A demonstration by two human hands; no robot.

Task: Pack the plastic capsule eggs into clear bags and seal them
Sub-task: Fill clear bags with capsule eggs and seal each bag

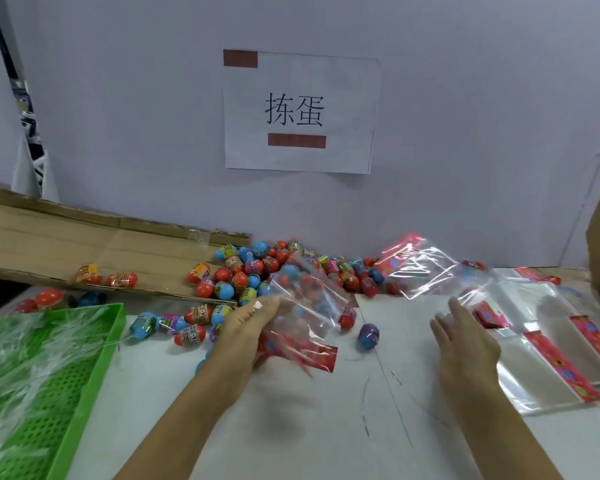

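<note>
Left hand [248, 327] grips a clear plastic bag with a red printed header strip [302, 313], thumb and fingers curled round its lower part; bag is lifted off the white surface [291, 427], long axis tilted from red strip near the wrist up and away toward the egg pile. Whether the bag holds an egg cannot be told, eggs behind show through the film.

Right hand [465, 337] is spread flat, fingers straight and apart, holding nothing, hovering just beside the stack of flat clear bags with red strips [541, 358] on its right. A second crumpled clear bag [426, 268] lies beyond that hand, against the pile.

Key relation: a loose purple-and-blue plastic capsule egg [368, 336] lies on the surface between the two hands, just right of the held bag, nearer the left hand but that one is busy, so the free right hand looks the likely one to fetch it, moving left. Main heap of red, blue and multicolour capsule eggs [257, 271] sits further back by the wall, beside the flattened brown cardboard [84, 237]. Green perforated plastic tray [49, 375] at far left, well apart.
</note>
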